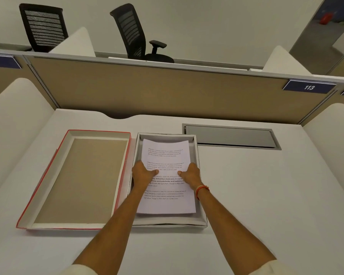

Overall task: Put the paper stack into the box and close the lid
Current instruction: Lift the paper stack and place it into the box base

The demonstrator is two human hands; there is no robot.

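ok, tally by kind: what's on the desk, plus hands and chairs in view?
Paper stack: 1, lying in the box
Box: 1, open
Lid: 1, upturned left of the box
Hands: 2, left hand and right hand, both holding the stack's sides
Grey desk hatch: 1
Office chairs: 2, and
Total: 8

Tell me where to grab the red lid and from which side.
Grip the lid by its long right wall, next to the box, coming from above. It lies inside-up with thin raised walls, easy to pinch, and that edge likely gives the shortest flip over the paper stack.
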